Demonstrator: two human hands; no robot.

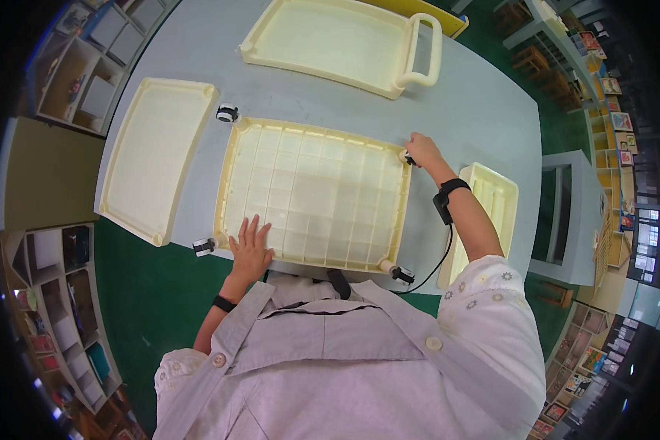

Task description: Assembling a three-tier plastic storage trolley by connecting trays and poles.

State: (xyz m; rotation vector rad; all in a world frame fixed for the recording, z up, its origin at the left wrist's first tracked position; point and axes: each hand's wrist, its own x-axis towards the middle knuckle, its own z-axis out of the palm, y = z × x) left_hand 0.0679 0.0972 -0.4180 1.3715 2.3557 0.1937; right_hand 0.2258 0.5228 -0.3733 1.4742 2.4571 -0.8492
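A cream plastic tray (323, 191) with a ribbed grid underside lies bottom up at the table's near edge. Casters stand at its corners: one at the far left (228, 112), one at the near left (204, 247) and one at the near right (402, 276). My left hand (251, 248) rests with fingers spread on the tray's near left part. At the far right corner, my right hand (424, 152) is closed around another black-and-white caster (408, 158), partly hidden by the fingers.
A cream tray (154, 158) lies to the left on the grey table (484, 110). Another tray with a handle (330, 40) sits at the back. A narrow cream bin (495, 187) stands right, beside my forearm. Shelves (59, 293) line the room's left side.
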